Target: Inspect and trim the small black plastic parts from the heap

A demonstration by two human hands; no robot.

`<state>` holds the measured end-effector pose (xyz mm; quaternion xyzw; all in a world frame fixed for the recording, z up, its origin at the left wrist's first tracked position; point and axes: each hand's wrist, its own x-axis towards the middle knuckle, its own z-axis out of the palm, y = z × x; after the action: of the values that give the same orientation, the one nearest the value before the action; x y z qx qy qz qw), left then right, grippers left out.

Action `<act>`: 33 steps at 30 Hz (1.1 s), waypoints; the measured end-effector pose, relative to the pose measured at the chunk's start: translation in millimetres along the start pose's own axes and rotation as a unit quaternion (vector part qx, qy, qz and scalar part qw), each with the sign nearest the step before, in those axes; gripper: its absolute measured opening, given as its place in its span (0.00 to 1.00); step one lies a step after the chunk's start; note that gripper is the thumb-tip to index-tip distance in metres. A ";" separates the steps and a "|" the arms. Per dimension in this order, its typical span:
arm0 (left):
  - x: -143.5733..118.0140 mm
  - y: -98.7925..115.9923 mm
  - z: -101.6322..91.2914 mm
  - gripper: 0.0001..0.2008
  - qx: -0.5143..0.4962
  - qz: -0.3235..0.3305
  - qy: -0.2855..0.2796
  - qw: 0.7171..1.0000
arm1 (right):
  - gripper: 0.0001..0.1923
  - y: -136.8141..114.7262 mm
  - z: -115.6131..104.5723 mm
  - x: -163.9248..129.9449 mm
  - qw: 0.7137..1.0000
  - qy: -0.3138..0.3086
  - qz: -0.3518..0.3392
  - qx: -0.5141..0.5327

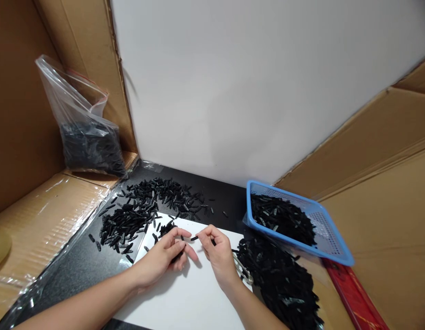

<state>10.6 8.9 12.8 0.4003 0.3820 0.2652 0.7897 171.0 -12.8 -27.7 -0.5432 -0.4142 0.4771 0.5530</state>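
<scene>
Head view
Left hand (166,256): curled over the white sheet (188,298), fingers closed; a few black pieces show under the fingers, so it seems to hold a small batch. How many, I cannot tell.
Right hand (217,256): thumb and forefinger pinched shut on one black piece (194,238), which sticks out to the left of the fingertips toward the left hand.
Piece: held just above the sheet, in the gap between the two hands, not quite touching the left fingers.
Loose pile (144,213): beyond and left of the grip, spread on the dark table (78,266); some strays lie on the sheet's far edge.
Basket (331,247): blue, right of and beyond the grip, partly filled with black pieces.
Near heap (281,279): just right of the right wrist, partly under the basket's front edge.
Bag (85,137): clear, far left, holding more black pieces.
Doing it well: I judge a light pinch near the piece's end works best, over the white sheet where it shows clearly, one piece at a time, elbows clear of the near heap.
</scene>
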 end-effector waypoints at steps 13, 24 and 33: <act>1.9 2.1 -2.4 0.23 -0.019 -0.014 0.013 1.000 | 0.18 3.0 -1.0 0.2 0.994 -0.029 0.033 0.096; -1.8 5.3 -0.1 0.22 0.024 0.009 0.001 1.000 | 0.17 -3.8 3.8 -0.7 0.982 -0.103 0.086 0.136; -1.9 3.1 0.2 0.20 0.023 0.001 -0.022 0.999 | 0.18 -2.8 2.7 -1.2 0.988 -0.113 0.081 0.063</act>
<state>9.4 9.2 16.2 0.4245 0.3703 0.2483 0.7881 168.4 -13.3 -24.7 -0.4815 -0.3983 0.6035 0.4952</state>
